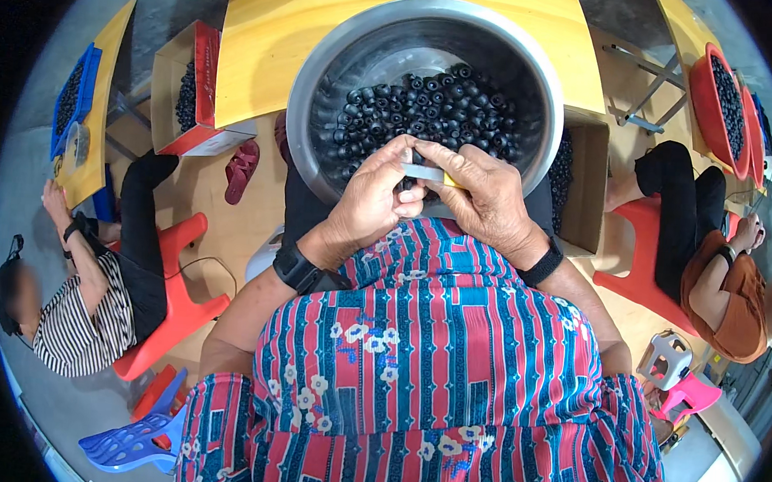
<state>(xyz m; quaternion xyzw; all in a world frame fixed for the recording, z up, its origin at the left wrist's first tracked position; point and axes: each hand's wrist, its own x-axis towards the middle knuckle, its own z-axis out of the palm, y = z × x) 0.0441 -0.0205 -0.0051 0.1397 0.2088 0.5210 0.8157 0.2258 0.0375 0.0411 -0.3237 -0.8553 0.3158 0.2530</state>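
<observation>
Both my hands meet over the near rim of a wide metal basin [304,71]. In the basin lies a heap of small, round, black pieces [437,108], many with a hole or recess on top. My right hand [489,194] is closed on a small knife [423,171] with a flat grey blade and a yellow handle. The blade reaches across to the fingers of my left hand [371,197]. These are closed on a small black piece [406,184], mostly hidden under the blade and fingertips.
The basin rests against a yellow tabletop [261,51]. Boxes of black pieces stand left [204,83] and right [586,182]. Two people sit on red stools [175,265] at either side, near a blue tray [77,94] and red basins [704,92]. A red slipper [242,171] lies on the floor.
</observation>
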